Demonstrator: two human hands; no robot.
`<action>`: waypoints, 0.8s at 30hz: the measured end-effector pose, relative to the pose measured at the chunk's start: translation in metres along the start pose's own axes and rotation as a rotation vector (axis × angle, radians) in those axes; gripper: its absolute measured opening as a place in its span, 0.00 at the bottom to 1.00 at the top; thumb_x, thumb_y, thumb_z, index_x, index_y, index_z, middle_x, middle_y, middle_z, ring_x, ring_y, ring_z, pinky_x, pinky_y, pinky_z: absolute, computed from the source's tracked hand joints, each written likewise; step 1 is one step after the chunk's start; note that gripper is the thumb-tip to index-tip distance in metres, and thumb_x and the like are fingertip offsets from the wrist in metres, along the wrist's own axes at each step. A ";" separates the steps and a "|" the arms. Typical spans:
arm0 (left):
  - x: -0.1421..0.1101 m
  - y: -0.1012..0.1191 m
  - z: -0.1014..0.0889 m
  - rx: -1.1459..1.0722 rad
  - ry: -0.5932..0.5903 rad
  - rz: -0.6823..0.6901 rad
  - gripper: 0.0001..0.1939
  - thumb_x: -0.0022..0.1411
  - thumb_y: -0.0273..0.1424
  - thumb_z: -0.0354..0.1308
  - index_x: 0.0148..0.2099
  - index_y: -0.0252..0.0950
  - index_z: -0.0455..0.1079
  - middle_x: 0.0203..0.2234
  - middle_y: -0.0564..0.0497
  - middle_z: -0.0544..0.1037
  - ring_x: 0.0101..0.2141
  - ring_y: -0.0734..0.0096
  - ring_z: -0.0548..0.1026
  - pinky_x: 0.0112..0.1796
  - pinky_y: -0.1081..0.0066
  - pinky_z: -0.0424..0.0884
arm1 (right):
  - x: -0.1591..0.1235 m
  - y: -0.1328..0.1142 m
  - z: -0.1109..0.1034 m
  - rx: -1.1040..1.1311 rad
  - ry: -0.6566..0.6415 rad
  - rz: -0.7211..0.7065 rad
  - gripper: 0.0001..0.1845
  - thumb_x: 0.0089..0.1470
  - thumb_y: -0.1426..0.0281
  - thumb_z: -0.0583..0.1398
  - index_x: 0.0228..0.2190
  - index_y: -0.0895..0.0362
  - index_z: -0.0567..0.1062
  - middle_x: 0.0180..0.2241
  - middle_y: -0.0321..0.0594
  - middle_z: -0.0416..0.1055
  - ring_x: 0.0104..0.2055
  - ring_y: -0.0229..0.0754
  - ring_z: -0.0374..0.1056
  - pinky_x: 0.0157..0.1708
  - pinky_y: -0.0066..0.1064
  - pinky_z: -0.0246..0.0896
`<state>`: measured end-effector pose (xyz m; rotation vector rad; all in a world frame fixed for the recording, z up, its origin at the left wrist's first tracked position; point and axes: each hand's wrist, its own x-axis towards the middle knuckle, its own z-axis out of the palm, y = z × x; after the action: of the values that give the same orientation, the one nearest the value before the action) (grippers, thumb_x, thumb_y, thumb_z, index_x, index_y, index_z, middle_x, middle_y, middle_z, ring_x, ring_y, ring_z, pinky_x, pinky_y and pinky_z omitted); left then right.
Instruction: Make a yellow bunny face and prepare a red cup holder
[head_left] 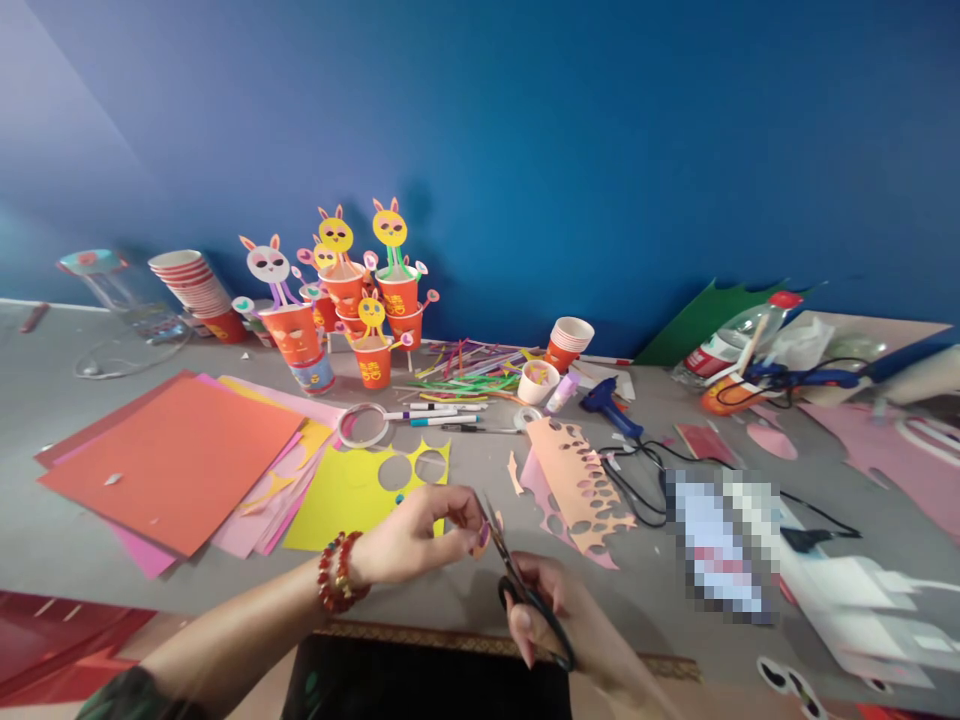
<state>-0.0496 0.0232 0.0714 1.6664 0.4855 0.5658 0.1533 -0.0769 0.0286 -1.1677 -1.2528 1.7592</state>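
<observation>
In the head view, my left hand [424, 530] wears red beaded bracelets [341, 572] and pinches a small paper piece [482, 541] between thumb and fingertips. Black-handled scissors [536, 610] are gripped in my right hand [551, 595], fingers through the loops. Their slightly parted blades point up and away, beside the paper piece; whether they touch it I cannot tell. Under and behind my left hand lies a yellow paper sheet [330, 490] with round holes cut out. To the right of the blades is a peach paper sheet [574, 470] full of oval holes.
Coloured paper [180, 460] is stacked at left. Orange cups with paper bunny figures [292, 335] stand behind it. Pipe cleaners [465, 370], markers [442, 415] and a tape roll [364, 426] lie mid-table. At right are a blue glue gun [611, 405], cables and a bottle [739, 335].
</observation>
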 end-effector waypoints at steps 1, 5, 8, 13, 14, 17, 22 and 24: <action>0.001 0.001 0.000 -0.001 -0.006 -0.004 0.06 0.64 0.28 0.56 0.34 0.32 0.71 0.30 0.48 0.77 0.32 0.70 0.73 0.36 0.73 0.68 | 0.000 0.002 -0.001 -0.002 0.007 0.003 0.32 0.43 0.41 0.66 0.24 0.54 0.61 0.14 0.26 0.61 0.13 0.27 0.53 0.15 0.21 0.45; 0.002 0.001 0.000 -0.021 -0.024 -0.023 0.06 0.64 0.29 0.56 0.34 0.32 0.70 0.30 0.48 0.77 0.32 0.70 0.73 0.36 0.73 0.68 | 0.000 0.007 -0.004 -0.010 0.027 0.010 0.31 0.43 0.43 0.67 0.23 0.54 0.60 0.15 0.25 0.59 0.14 0.29 0.57 0.15 0.21 0.47; 0.002 0.000 0.001 -0.029 -0.018 -0.028 0.06 0.64 0.29 0.56 0.34 0.32 0.70 0.30 0.48 0.77 0.32 0.70 0.73 0.36 0.73 0.68 | 0.000 0.008 -0.004 -0.003 0.038 0.014 0.29 0.43 0.46 0.68 0.23 0.54 0.61 0.15 0.24 0.59 0.14 0.29 0.58 0.15 0.21 0.48; 0.002 0.000 0.002 -0.026 -0.010 -0.039 0.07 0.64 0.30 0.56 0.33 0.33 0.70 0.30 0.48 0.77 0.32 0.71 0.73 0.35 0.73 0.68 | 0.001 0.008 -0.003 0.009 0.062 0.047 0.28 0.43 0.52 0.70 0.22 0.53 0.60 0.15 0.23 0.57 0.13 0.28 0.57 0.14 0.21 0.49; 0.003 0.000 0.002 -0.027 -0.010 -0.038 0.07 0.64 0.30 0.56 0.34 0.33 0.70 0.30 0.48 0.77 0.32 0.70 0.74 0.36 0.73 0.68 | 0.001 0.009 -0.003 0.012 0.063 0.050 0.28 0.44 0.51 0.69 0.22 0.53 0.59 0.15 0.23 0.57 0.13 0.28 0.57 0.14 0.21 0.49; 0.004 0.000 0.002 -0.027 -0.007 -0.030 0.07 0.64 0.30 0.57 0.34 0.33 0.70 0.30 0.48 0.78 0.32 0.70 0.74 0.36 0.73 0.68 | 0.001 0.010 -0.003 0.021 0.068 0.050 0.29 0.44 0.50 0.69 0.22 0.53 0.58 0.15 0.22 0.57 0.13 0.28 0.56 0.13 0.20 0.49; 0.005 -0.002 0.002 -0.034 -0.015 -0.027 0.05 0.63 0.29 0.57 0.34 0.33 0.70 0.30 0.48 0.77 0.32 0.71 0.73 0.36 0.73 0.68 | -0.001 0.012 -0.005 -0.001 0.074 0.043 0.29 0.44 0.51 0.69 0.22 0.53 0.57 0.15 0.22 0.56 0.13 0.28 0.57 0.14 0.20 0.50; 0.005 -0.003 0.003 -0.033 -0.019 -0.028 0.05 0.63 0.28 0.57 0.34 0.33 0.70 0.30 0.48 0.77 0.32 0.71 0.73 0.36 0.73 0.68 | -0.001 0.012 -0.005 -0.003 0.071 0.041 0.29 0.44 0.49 0.68 0.22 0.53 0.58 0.15 0.22 0.57 0.13 0.28 0.58 0.14 0.20 0.50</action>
<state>-0.0439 0.0240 0.0689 1.6302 0.4825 0.5340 0.1581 -0.0799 0.0166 -1.2546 -1.1976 1.7303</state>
